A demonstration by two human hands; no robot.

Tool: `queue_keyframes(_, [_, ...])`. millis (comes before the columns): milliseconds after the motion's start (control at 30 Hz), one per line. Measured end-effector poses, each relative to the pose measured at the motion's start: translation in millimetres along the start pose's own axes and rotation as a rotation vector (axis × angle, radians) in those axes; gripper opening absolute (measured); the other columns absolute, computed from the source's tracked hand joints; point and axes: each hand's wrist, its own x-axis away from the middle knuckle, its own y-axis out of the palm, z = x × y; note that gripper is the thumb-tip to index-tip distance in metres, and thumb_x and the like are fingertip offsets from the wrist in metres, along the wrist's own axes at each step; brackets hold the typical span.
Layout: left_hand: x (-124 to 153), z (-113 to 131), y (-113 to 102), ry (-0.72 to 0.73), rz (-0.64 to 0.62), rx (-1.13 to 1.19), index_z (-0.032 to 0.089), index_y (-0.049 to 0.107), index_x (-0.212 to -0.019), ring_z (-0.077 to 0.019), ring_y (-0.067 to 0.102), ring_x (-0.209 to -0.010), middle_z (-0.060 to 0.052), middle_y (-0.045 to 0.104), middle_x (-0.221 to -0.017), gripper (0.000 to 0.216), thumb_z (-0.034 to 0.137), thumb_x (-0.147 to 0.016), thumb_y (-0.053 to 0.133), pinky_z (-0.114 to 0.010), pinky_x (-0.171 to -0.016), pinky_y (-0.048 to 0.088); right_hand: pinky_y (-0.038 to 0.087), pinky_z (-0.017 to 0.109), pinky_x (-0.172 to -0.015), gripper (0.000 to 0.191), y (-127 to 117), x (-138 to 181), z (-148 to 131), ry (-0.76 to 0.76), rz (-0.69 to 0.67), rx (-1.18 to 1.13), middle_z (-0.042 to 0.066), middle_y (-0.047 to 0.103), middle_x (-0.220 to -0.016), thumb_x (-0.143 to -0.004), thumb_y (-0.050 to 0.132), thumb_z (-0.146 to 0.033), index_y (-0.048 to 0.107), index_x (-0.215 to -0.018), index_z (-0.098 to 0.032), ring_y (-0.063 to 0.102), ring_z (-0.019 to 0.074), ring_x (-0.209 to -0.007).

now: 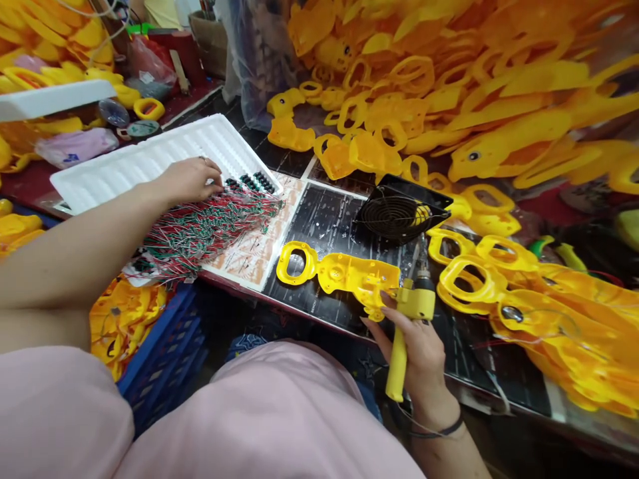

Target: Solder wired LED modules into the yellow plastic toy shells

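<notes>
One blue crate [174,359] of yellow parts sits lowest left on my feed, likely kept close for reach. White foam tray [124,166] above it; red-green wire leads [210,229] fan off its near edge, laid side by side, I'd say for easy picking. Left hand [192,178] is on the leads, fingers curled; tips hidden, can't tell if they've pinched one. Centre: yellow shell half [339,271] on the black bench cover, inner side up, presumably for access. Black fan [397,213] just beyond, maybe to move air there. Right hand [419,349] is wrapped around a yellow pistol-grip tool [398,369], tip aimed away; fingertips at the shell's corner, I'd guess steadying it. Far right: stacked shells [559,326].
</notes>
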Motion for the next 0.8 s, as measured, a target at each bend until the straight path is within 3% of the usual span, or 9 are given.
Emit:
queue_keyframes(33, [1.1,2.9,1.7,-0.074,0.085,0.061,0.010,0.077,-0.087,-0.0121,0.055,-0.091,0.001,0.074,-0.092,0.004,0.013,-0.085,0.077,-0.025,-0.106,0.040,0.065,0.039,-0.087,0.045,-1.0,-0.3,-1.2,0.000,-0.001,0.007,0.012,0.080,-0.111,-0.090,0.082,-0.022,0.061,-0.129,-0.018,0.080,0.0262,-0.097])
queue_keyframes(133, [6.8,13.5,-6.6,-0.210,0.390,0.324,0.006,0.075,-0.091,-0.0055,0.051,-0.079,0.007,0.069,-0.073,0.023,0.029,-0.090,0.076,-0.025,-0.102,0.045,0.066,0.042,-0.086,0.048,-5.4,-0.8,-3.4,0.016,-0.005,0.025,0.012,0.080,-0.112,-0.089,0.083,-0.028,0.060,-0.130,-0.019,0.080,0.0275,-0.096])
queue_keyframes(233, [19.2,38.3,-27.0,-0.107,0.550,0.492,0.003,0.073,-0.099,-0.0028,0.054,-0.078,0.004,0.075,-0.083,0.035,0.037,-0.091,0.075,-0.021,-0.094,0.047,0.067,0.041,-0.085,0.045,-9.6,-2.1,-3.4,0.042,0.007,0.026,0.011,0.081,-0.113,-0.091,0.080,-0.027,0.060,-0.131,-0.021,0.081,0.0267,-0.094])
queue_keyframes(300, [30.1,64.8,-37.3,0.012,0.567,0.513,0.003,0.073,-0.101,-0.0045,0.060,-0.079,0.000,0.077,-0.088,0.031,0.032,-0.091,0.074,-0.020,-0.086,0.047,0.067,0.037,-0.086,0.040,-11.1,-4.9,-4.3,0.077,0.035,-0.006,0.010,0.081,-0.113,-0.094,0.075,-0.019,0.061,-0.132,-0.021,0.081,0.0247,-0.095])
queue_keyframes(400, [45.1,110.1,-33.8,0.150,0.339,0.546,0.004,0.073,-0.096,-0.0051,0.061,-0.070,0.000,0.073,-0.077,0.021,0.024,-0.090,0.072,-0.021,-0.078,0.046,0.067,0.031,-0.085,0.041,-12.3,-14.9,-9.7,0.169,0.113,-0.075,0.008,0.082,-0.110,-0.096,0.068,-0.008,0.064,-0.133,-0.023,0.081,0.0210,-0.096])
queue_keyframes(500, [52.7,148.9,-7.4,0.206,-0.124,0.583,0.010,0.072,-0.083,-0.0070,0.058,-0.058,0.002,0.068,-0.063,0.011,0.018,-0.088,0.067,-0.020,-0.065,0.044,0.068,0.029,-0.086,0.048,-14.2,-32.7,-16.7,0.211,0.166,-0.138,0.006,0.080,-0.117,-0.093,0.070,-0.004,0.063,-0.134,-0.028,0.080,0.0190,-0.099])
queue_keyframes(567, [53.1,168.9,14.4,0.231,-0.352,0.580,0.014,0.070,-0.078,-0.0103,0.059,-0.053,0.001,0.066,-0.059,0.010,0.020,-0.086,0.066,-0.021,-0.056,0.041,0.067,0.032,-0.093,0.054,-16.2,-45.3,-18.2,0.185,0.168,-0.173,0.007,0.078,-0.125,-0.090,0.075,-0.004,0.059,-0.136,-0.029,0.078,0.0205,-0.109])
queue_keyframes(700, [49.9,201.0,41.3,0.275,-0.537,0.600,0.019,0.070,-0.080,-0.0145,0.062,-0.053,0.000,0.068,-0.060,0.012,0.030,-0.082,0.069,-0.022,-0.053,0.044,0.064,0.034,-0.103,0.051,-20.4,-56.6,-11.8,0.069,0.098,-0.126,0.009,0.076,-0.130,-0.090,0.078,-0.010,0.057,-0.133,-0.026,0.074,0.0223,-0.121])
queue_keyframes(800, [49.6,219.2,45.1,0.278,-0.678,0.643,0.018,0.070,-0.078,-0.0147,0.060,-0.051,0.000,0.067,-0.060,0.016,0.035,-0.079,0.069,-0.022,-0.049,0.044,0.066,0.031,-0.097,0.047,-22.6,-52.4,-7.3,0.026,0.100,-0.068,0.006,0.080,-0.119,-0.091,0.075,-0.006,0.060,-0.132,-0.024,0.078,0.0195,-0.109])
